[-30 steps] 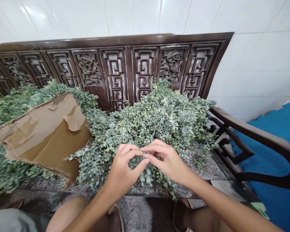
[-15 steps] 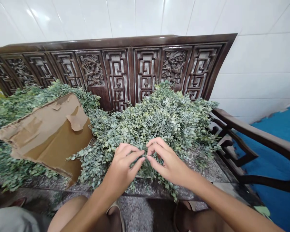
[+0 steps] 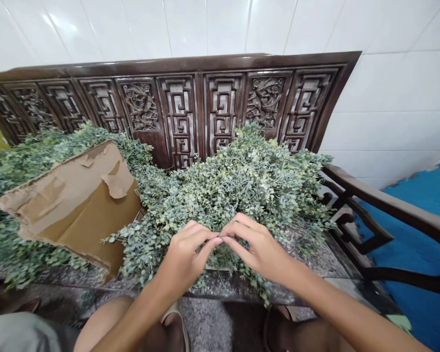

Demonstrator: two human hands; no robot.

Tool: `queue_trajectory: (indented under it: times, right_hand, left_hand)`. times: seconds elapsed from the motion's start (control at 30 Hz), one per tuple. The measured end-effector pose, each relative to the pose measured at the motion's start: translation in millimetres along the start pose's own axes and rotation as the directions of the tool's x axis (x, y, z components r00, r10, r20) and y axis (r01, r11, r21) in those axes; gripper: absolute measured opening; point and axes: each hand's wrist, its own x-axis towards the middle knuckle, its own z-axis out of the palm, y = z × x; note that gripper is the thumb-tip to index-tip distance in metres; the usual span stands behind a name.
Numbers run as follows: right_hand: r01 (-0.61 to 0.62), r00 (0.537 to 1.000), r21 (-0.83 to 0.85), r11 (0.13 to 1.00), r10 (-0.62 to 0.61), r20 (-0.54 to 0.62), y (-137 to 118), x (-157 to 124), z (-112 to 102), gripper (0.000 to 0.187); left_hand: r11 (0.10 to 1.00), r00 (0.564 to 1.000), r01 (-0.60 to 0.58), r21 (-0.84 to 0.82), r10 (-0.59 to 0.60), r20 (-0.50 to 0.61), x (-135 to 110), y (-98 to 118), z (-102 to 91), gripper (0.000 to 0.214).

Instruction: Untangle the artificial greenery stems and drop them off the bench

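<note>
Left hand [image 3: 183, 259] and right hand [image 3: 260, 249] pinching leafy sprigs [image 3: 220, 249], torn cardboard [image 3: 73, 210] beside, carved wooden backrest [image 3: 179, 112] behind

A heap of frosted, small-leaved artificial greenery [image 3: 238, 190] lay mounded and tangled; its leaves were grey-green, its thin stems pale; one loose spray [image 3: 132, 244] trailed leftward; more sprigs [image 3: 262, 286] drooped downward at the front.
</note>
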Motion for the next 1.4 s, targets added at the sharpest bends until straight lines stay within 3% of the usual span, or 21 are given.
queue_trajectory:
  times: [0.23,0.37,0.57,0.87,1.1,1.4]
  right_hand:
    - [0.073,0.997,-0.164,0.984,-0.074,0.002,-4,0,2,0.019]
    - [0.083,0.996,-0.290,0.954,-0.087,0.000,-5,1,8,0.021]
    - [0.097,0.994,-0.363,0.927,-0.111,-0.018,-7,4,13,0.021]
    - [0.141,0.990,-0.577,0.804,-0.131,0.060,0,-1,32,0.017]
    - [0.143,0.981,-0.653,0.744,-0.193,-0.004,-7,11,36,0.018]
    - [0.147,0.966,-0.681,0.718,-0.252,-0.057,-22,26,44,0.017]
  left_hand:
    - [0.995,0.995,0.096,0.019,-0.096,0.023,0,2,2.4,0.007]
    - [0.993,0.994,0.099,0.069,-0.102,0.041,-3,5,10.9,0.015]
    - [0.966,0.967,0.247,0.077,-0.252,0.050,1,9,15.1,0.017]
    - [0.951,0.955,0.195,0.241,-0.240,0.175,-1,2,17.7,0.025]
    - [0.971,0.940,0.173,0.163,-0.213,0.267,11,-5,-5.1,0.026]
    - [0.915,0.842,0.381,-0.131,-0.285,0.457,24,-16,-39.8,0.021]
